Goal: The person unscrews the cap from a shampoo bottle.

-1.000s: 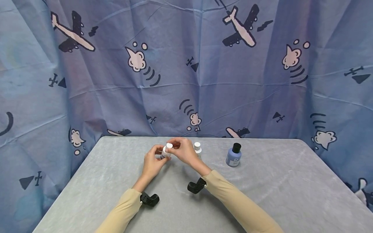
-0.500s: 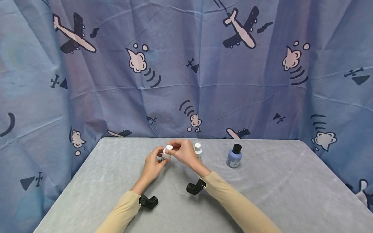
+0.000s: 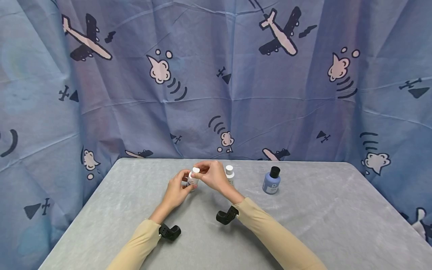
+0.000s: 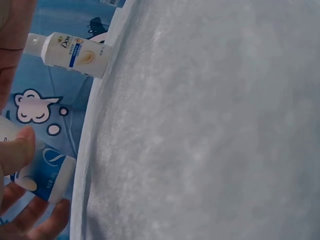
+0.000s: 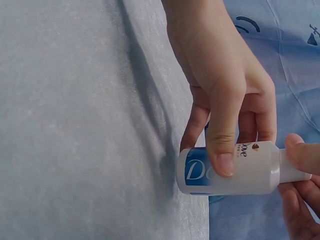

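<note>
My left hand (image 3: 176, 190) grips the body of a small white Dove bottle (image 5: 240, 175) with a blue label, thumb on one side and fingers round the other. My right hand (image 3: 213, 175) pinches the bottle's white cap (image 3: 195, 170) between thumb and fingers. In the right wrist view the left thumb lies across the label, and the right fingertips (image 5: 295, 150) hold the cap end. Just behind the right hand stands a second white Dove bottle (image 4: 77, 54) with a white cap, its lower part hidden by the wrist in the head view.
A blue bottle (image 3: 271, 183) with a black cap stands upright to the right of the hands. The grey cloth-covered table (image 3: 320, 210) ends at a back edge close behind the bottles. A blue curtain (image 3: 189, 123) printed with planes hangs beyond it.
Both hands keep their hold on the bottle and its cap, nearly in place. The left forearm has shifted slightly left, and the bottle's label now shows a little more between the hands.
</note>
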The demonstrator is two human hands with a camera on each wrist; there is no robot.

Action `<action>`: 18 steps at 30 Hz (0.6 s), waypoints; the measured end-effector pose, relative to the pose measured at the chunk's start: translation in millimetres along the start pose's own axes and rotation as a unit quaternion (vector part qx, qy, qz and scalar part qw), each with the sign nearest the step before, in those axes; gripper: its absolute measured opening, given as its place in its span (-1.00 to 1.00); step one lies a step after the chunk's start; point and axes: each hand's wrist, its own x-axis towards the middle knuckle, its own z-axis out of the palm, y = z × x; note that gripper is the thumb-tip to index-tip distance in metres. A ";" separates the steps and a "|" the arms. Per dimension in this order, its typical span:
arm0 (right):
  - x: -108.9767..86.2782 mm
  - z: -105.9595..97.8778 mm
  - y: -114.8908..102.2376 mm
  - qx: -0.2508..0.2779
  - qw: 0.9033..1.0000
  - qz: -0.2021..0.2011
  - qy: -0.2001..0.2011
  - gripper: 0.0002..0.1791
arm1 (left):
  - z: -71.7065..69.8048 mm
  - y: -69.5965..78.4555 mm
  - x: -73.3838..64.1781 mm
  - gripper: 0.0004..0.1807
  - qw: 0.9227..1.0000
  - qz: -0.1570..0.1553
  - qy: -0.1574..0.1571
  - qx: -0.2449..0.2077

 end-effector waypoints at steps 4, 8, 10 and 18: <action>0.4 0.5 -0.4 -0.001 1.000 0.002 -0.007 -0.75 | -1.7 -1.8 1.7 -0.56 1.000 0.003 -0.015 -0.012; 0.2 -0.4 -1.6 0.008 1.000 0.008 -0.021 -0.76 | -3.7 -2.8 2.7 -0.56 0.999 0.000 -0.027 -0.037; 0.2 -1.1 -1.7 0.012 0.999 0.007 -0.029 -0.76 | -5.1 -1.9 2.8 -0.54 0.999 -0.001 -0.031 -0.045; -0.3 -2.4 -0.4 0.015 0.998 -0.017 -0.056 -0.74 | -11.7 -1.3 2.2 -0.51 0.997 0.003 -0.068 -0.045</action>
